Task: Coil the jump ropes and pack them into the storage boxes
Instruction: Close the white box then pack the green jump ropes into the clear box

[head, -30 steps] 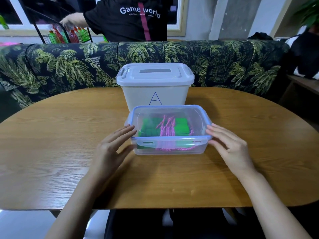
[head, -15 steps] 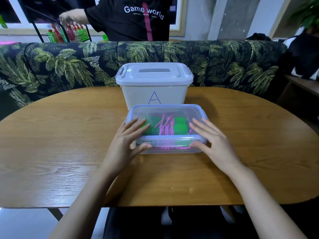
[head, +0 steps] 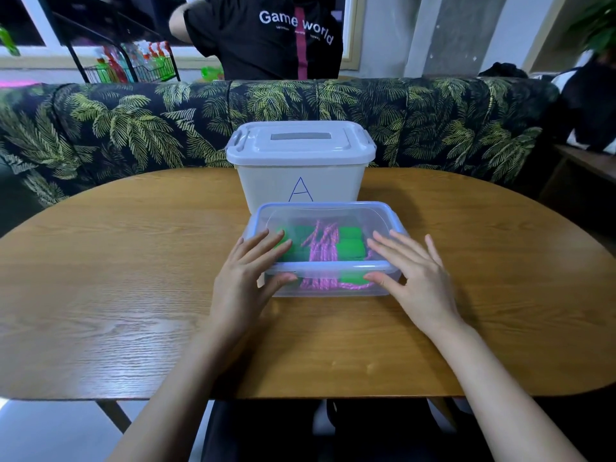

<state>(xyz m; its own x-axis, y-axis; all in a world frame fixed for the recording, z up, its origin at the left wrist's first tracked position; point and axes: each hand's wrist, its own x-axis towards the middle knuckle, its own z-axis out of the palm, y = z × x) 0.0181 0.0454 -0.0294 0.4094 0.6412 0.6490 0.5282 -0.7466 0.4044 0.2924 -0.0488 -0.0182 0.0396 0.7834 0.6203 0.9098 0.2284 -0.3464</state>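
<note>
Your left hand [head: 246,278] and right hand [head: 416,278] press flat, fingers straight, atop the lidded, blue-rimmed clear plastic storage box [head: 328,208] at frame centre, the coiled pink jump rope with green handles [head: 321,245] already packed inside, so only snapping it closed looks left.

Since a second ago the left hand [head: 247,276] and right hand [head: 416,278] have moved from the clear box's [head: 333,292] sides onto its lid [head: 326,213] at frame centre, fingers flat, thumbs at the front edge.

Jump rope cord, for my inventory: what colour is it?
The cord is pink; head view.
</note>
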